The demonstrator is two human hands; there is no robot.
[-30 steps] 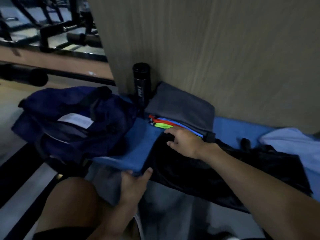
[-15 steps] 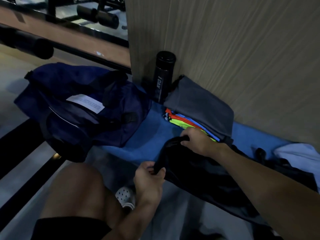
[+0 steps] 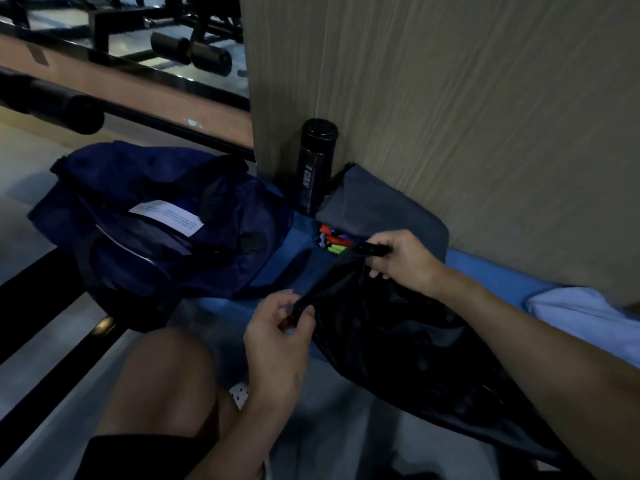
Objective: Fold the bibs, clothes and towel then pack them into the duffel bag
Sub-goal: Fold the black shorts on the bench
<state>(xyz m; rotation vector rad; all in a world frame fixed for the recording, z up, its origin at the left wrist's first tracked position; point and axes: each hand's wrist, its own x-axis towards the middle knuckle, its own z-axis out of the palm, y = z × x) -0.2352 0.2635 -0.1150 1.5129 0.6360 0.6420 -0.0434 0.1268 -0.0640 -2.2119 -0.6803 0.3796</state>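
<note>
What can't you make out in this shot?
Head view:
black garment: lower end hidden under the right forearm and cut by the frame edge.
bibs: mostly covered by the grey folded cloth, so uncountable.
duffel bag label: print too small, blurred.
pale blue cloth: cut by right edge.

Pretty dim shot overall, colours muddy and dark. Brightest bit was the top left background. Edges bowed from the wide lens, with slight blur throughout.

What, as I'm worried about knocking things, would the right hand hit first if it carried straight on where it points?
Probably the colourful bibs just beyond the right hand, which pinches the black garment; depth is unclear.
</note>
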